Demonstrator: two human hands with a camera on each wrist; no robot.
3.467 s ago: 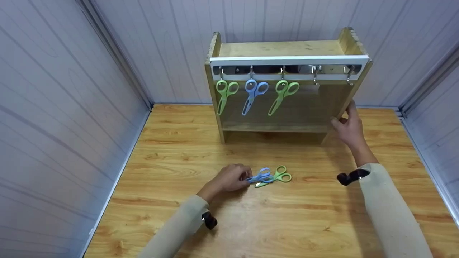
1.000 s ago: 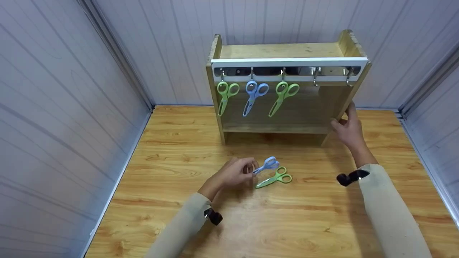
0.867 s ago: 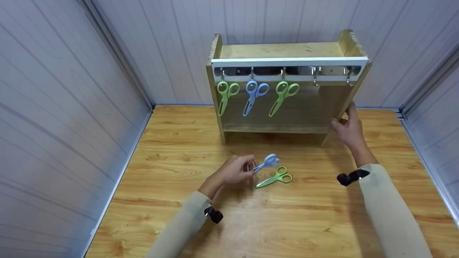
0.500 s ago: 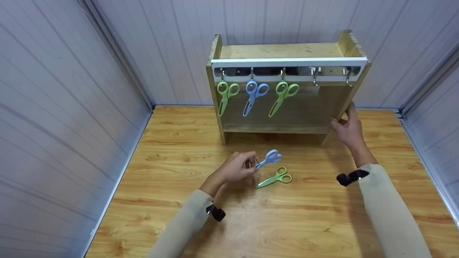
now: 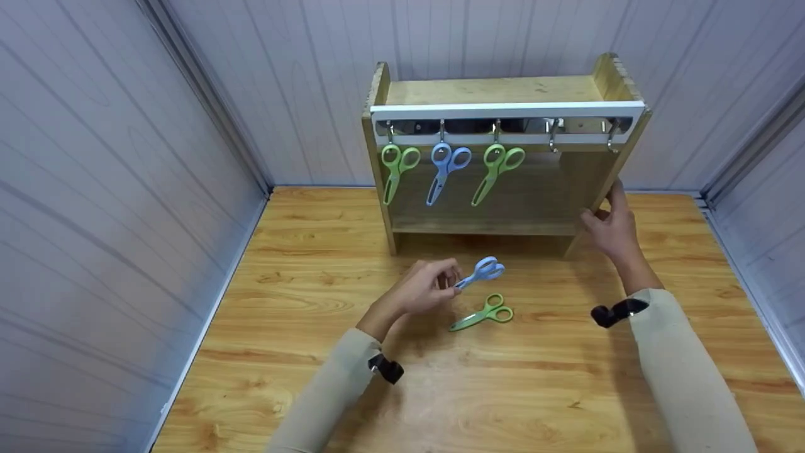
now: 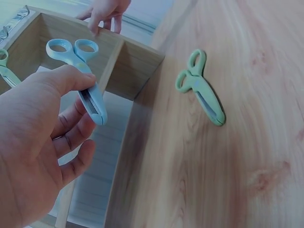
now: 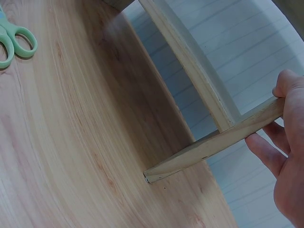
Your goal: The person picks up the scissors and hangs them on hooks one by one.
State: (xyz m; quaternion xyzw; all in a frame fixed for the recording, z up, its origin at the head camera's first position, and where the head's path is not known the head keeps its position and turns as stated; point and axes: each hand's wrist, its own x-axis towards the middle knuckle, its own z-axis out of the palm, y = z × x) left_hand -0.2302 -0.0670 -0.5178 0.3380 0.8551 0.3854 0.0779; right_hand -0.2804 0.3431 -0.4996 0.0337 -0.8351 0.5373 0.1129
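Your left hand (image 5: 427,288) pinches the blue scissors (image 6: 78,59) above the table (image 5: 534,377), your right hand (image 5: 613,233) grips the shelf (image 5: 490,91), and hanging seems in hand, next calling for a bare hook (image 5: 553,139).

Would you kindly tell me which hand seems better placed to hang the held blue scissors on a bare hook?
Likely the left hand: it pinches the blue scissors by the blades, while the right hand grips the wooden shelf unit's side panel.

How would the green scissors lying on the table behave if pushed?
The green, plastic-looking scissors would likely slide rather than roll, lying flat on the wood-grain tabletop. Their slim shape and open handle loops suggest they're fairly light.
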